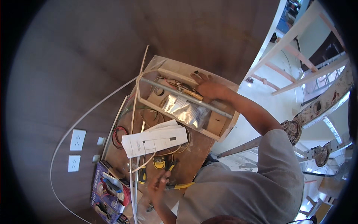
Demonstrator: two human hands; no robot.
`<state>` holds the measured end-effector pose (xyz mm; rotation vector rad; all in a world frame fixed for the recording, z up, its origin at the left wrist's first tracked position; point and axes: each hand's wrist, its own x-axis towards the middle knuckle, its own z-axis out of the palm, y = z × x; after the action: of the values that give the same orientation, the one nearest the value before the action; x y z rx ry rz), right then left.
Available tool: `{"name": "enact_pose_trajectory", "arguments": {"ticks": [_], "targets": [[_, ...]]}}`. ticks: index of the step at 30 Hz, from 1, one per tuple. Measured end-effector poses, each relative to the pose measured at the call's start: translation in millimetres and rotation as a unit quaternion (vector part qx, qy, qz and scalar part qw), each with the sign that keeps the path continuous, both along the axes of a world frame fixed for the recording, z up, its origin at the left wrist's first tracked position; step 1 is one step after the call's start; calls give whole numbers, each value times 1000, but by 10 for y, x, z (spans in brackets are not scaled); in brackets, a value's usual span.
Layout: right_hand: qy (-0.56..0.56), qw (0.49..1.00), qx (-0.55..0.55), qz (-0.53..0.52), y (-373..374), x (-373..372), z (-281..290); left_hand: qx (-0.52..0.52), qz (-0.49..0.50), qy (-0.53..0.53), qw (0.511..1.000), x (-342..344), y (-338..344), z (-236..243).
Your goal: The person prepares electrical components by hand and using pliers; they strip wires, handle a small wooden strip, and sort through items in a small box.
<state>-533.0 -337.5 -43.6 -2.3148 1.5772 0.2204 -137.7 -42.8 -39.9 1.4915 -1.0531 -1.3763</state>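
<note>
An open wooden toolbox (169,70) with a metal pipe handle (167,89) across it sits on a brown board. My right hand (208,88) reaches over its far side, fingers spread near a small black piece (196,72). Inside the box lie a silver foil bag (182,110), a dark roll of tape (159,91) and a wood-handled tool (192,96). Lower down, my left hand (157,185) has its fingers curled together; what they hold, if anything, I cannot make out. Just beyond it lie a yellow and black tape measure (159,162) and yellow-black handles (143,174).
Folded white papers (154,140) lie between toolbox and tape measure. Long thin strips (132,156) and a red cable coil (118,136) are to the left. A purple box (102,190) holds tools. Wall sockets (77,140) are at left, a ladder (320,99) at right.
</note>
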Motion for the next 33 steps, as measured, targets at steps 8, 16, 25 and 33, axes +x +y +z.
{"name": "enact_pose_trajectory", "arguments": {"ticks": [8, 16, 25, 33], "targets": [[-131, 988, -79, -27, 27, -202, 111, 22, -41, -46, 998, -216, -64, 93], [-279, 947, -50, -153, -119, -670, 487, 52, -108, -65, 991, -396, -200, 288], [-454, 858, -12, -239, -80, -962, 557, 79, -145, -84, 983, -449, -287, 305], [-550, 816, -1, -180, 277, -809, 909, -38, -206, -49, 977, -805, -936, 539]]}}
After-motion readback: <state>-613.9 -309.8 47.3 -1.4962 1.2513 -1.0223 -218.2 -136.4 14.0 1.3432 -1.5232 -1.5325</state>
